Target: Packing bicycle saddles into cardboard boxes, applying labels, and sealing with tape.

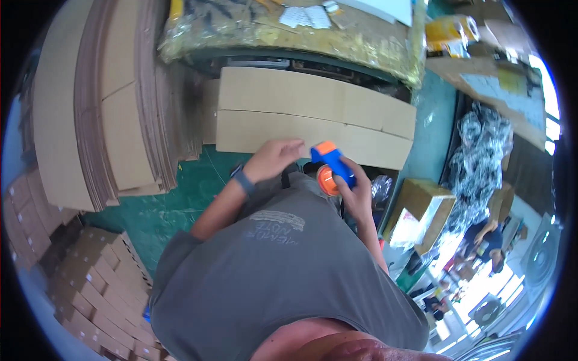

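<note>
Grey shirt [283,277], lower centre of frame. Right hand [356,191] wrapped around blue-and-orange tape dispenser [331,165]; left hand [274,157] flat, fingers spread, on folded cardboard box [313,114] at mid-frame. Flap seam apparently untaped; sealing judged barely begun, flat cartons [114,102] stacked upper left.

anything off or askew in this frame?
Nothing looks spilled or damaged. The flat cardboard box lies squarely on the green table, left hand resting on its near edge, right hand gripping the blue-and-orange tape dispenser. Only untidy spot: the yellow-wrapped bundle behind carries loose papers and scraps.
</note>
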{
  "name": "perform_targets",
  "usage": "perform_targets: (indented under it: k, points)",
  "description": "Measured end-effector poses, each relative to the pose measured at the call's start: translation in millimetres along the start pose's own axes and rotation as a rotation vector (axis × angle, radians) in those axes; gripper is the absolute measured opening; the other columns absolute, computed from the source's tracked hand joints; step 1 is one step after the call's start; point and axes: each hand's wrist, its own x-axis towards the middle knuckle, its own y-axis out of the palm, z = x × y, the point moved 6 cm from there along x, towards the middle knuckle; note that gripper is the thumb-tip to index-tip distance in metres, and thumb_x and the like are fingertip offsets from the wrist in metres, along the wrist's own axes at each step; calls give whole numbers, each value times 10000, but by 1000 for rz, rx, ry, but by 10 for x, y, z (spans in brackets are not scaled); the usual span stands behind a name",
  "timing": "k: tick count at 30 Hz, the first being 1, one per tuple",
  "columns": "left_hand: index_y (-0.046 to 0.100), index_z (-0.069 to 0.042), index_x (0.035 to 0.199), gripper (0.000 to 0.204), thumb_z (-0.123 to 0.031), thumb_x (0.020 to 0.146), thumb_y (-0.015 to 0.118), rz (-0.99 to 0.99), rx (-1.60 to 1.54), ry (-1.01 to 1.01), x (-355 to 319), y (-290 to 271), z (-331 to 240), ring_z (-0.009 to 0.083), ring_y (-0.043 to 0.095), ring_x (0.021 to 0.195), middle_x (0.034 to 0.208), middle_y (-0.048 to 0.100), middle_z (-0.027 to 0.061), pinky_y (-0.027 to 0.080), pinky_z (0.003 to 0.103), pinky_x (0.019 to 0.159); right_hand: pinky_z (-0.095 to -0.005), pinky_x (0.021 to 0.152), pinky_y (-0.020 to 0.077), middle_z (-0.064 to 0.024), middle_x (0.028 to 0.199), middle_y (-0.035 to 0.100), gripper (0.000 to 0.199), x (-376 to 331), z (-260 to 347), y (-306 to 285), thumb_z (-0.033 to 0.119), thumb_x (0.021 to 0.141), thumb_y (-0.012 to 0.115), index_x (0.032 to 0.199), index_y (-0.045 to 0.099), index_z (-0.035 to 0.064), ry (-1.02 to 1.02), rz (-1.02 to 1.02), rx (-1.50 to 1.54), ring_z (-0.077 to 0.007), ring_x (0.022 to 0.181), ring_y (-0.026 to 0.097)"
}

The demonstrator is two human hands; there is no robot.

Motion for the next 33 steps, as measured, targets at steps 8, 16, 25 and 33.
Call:
perform_targets:
  k: [8,16,25,33]
  points:
    - [451,50,1554,539,-255,1116,528,-299,-777,279,-954,-384,-467,232,416,1508,1656,410,160,324,389,1243,-363,580,519,-134,851,597,617,346,1514,860,129,722,861,1316,700,96,-782,243,-246,-262,684,609]
    - [646,-2,1390,456,-194,990,748,-1176,-1047,432,-519,-2351,1289,94,582,1276,1380,679,76,433,251,1047,-429,706,581,-139,944,618,491,1478,903,1883,235,805,823,1283,728,176,-811,494,-604,-341,768,678]
    - [725,20,1252,596,-502,964,704,-1089,244,-590,-369,-2880,3229,329,669,1207,1265,724,243,487,409,1053,-457,785,606,-150,1027,647,435,1610,642,2713,304,801,824,1205,752,158,-784,534,-682,-361,881,721]
    - [687,-38,1240,818,-739,1005,338,-1138,605,-646,173,-2692,1498,463,677,1163,1216,721,272,525,560,983,-483,796,600,-156,1070,649,464,1796,348,2336,304,824,808,1260,701,187,-640,433,-629,-375,926,708]
